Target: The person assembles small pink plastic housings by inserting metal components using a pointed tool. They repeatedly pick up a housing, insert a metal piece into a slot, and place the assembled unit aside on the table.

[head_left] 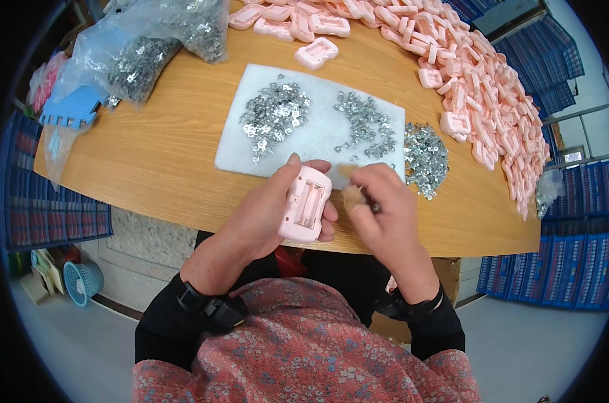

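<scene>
My left hand [254, 213] is wrapped round a pale pink plastic casing [292, 221], a rounded shell with a long battery-type slot and small holes facing up. Close to its right side is my right hand [387, 208], fingers curled in a pinch and slightly blurred. Tan covers sit on its thumb and fingertip, and a small dark thing shows under the fingers, too unclear to name. Beyond both hands lies a white foam sheet [240, 153] bearing a pile of small metal clips [274, 117] on its left and another metal pile [368, 124] on its right.
A heap of pink casings [476, 101] covers the table's far right. More flat metal pieces [425, 158] lie beside the foam. Clear bags of metal parts [143, 64] and a blue foam piece [69, 107] occupy the far left. Blue crates [56, 211] flank the wooden table [163, 148].
</scene>
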Available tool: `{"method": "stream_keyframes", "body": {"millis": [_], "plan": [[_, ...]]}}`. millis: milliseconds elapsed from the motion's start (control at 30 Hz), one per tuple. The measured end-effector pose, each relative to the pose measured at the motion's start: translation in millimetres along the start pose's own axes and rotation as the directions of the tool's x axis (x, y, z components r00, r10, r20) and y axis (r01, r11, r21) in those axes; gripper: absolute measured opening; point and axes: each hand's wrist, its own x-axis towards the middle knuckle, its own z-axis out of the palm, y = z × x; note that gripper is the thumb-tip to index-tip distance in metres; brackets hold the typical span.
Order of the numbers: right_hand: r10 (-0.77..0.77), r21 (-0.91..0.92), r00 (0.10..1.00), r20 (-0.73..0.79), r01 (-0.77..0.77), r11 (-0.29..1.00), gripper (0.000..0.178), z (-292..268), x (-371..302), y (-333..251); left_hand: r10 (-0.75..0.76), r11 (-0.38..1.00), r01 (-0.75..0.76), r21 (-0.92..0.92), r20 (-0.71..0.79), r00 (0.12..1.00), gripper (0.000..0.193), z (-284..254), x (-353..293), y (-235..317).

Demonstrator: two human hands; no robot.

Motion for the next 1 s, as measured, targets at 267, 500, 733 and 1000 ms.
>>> {"method": "stream_keyframes", "body": {"millis": [267, 500, 733, 1000], "plan": [[0.425, 0.704, 0.766, 0.482, -0.627, 0.333, 0.022, 5.0, -4.0, 1.7, 0.069, 0.947, -0.067, 0.314, 0.002, 0.998, 0.050, 17.9, -12.7, -1.7], [0.471, 0.632, 0.727, 0.500, -0.678, 0.375, 0.021, 2.7, -9.8, 4.8, 0.231, 0.570, -0.173, 0.803, 0.045, 0.972, 0.040, 24.8, -23.4, 5.5], [0.479, 0.616, 0.730, 0.487, -0.676, 0.405, 0.022, 0.4, -11.3, 0.1, 0.522, -0.147, -0.327, 0.933, 0.354, 0.776, 0.032, 21.9, -12.8, -12.8], [0.473, 0.706, 0.827, 0.302, -0.528, 0.472, 0.019, -6.9, -14.8, 4.0, 0.074, 0.993, -0.071, 0.091, -0.024, 0.997, 0.031, 3.2, -16.1, 11.8]]}}
